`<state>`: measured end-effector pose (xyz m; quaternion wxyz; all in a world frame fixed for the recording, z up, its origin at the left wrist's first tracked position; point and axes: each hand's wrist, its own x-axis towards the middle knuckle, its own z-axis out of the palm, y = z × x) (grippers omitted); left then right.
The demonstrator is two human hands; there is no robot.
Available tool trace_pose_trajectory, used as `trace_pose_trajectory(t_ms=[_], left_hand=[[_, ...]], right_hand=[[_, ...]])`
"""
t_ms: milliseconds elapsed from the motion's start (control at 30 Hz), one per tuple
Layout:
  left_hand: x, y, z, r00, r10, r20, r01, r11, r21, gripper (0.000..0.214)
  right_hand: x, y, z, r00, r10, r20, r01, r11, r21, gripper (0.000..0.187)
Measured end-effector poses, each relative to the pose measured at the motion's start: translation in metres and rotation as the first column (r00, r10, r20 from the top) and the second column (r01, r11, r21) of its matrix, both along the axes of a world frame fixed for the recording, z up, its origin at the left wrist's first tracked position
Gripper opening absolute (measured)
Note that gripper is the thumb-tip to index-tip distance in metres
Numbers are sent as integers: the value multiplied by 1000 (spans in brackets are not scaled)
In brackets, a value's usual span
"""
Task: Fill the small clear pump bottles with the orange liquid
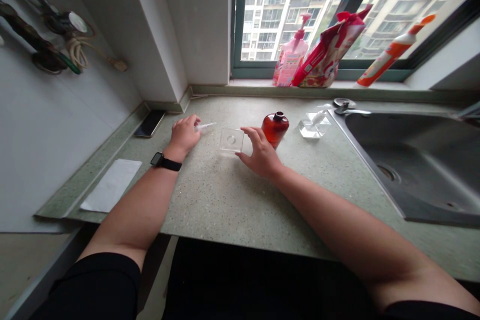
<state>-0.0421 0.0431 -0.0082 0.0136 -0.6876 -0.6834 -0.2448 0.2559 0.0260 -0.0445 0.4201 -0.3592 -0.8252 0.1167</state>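
My left hand [183, 135], with a black watch at the wrist, rests on the counter. Its fingers curl around the end of a translucent white pump top [205, 126] that points right. Between the thumb and fingers of my right hand [261, 154] is a clear square bottle [229, 141], with a round opening in its top. Just behind that hand an amber bottle [276, 126] stands upright with an uncovered neck, its lower part partly hidden by the hand. Farther right stands a clear square bottle with a pump [314, 125].
A steel sink [369, 170] fills the right side. A phone [150, 123] and a folded white sheet [111, 185] lie on the left. Along the windowsill are a pink pump bottle [290, 60], a red pouch [330, 55] and an orange-white bottle [390, 57].
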Motion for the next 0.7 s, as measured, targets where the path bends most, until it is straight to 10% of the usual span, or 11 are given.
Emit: trace_pose_trajectory(t_ms=[533, 700], left_hand=[[-8, 2, -11, 999, 6, 45, 0, 992, -125, 45], [-1, 3, -6, 990, -102, 101, 96, 993, 63, 33]], right_hand=[[0, -2, 4, 1000, 30, 0, -30, 999, -19, 72], [1, -3, 15, 999, 46, -2, -47, 998, -29, 74]])
